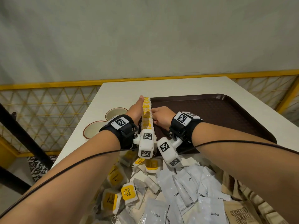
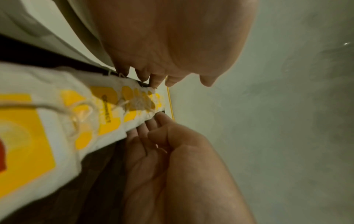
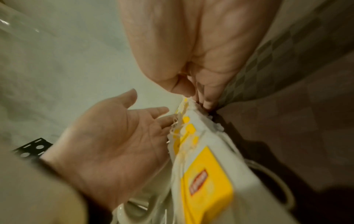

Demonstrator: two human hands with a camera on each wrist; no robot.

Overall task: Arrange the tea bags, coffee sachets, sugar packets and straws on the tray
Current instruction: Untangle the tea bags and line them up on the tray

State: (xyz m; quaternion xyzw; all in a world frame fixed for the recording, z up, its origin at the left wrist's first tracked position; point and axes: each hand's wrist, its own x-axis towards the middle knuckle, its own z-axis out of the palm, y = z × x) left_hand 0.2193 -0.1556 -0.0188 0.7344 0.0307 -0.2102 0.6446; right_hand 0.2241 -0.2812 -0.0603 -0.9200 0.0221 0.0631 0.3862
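Both hands squeezing a row of tea bags [image 1: 146, 114] into line

Left hand [image 1: 135, 109] flat and right hand [image 1: 161, 116] with straight fingertips press either side (row sits between them, along the tray [image 1: 215, 113] edge); loose coffee sachets [image 1: 182, 189] piled behind the wrists on the bench [image 1: 123, 89].

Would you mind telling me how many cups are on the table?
2: one cup by the left wrist, the other nearer, both left of the tray. Arms may hide more.

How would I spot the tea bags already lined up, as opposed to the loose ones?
Find the dark brown tray on the white table. Along its left edge runs a row of tea bags, standing packed together between both hands. The loose ones lie scattered flat in the near pile.
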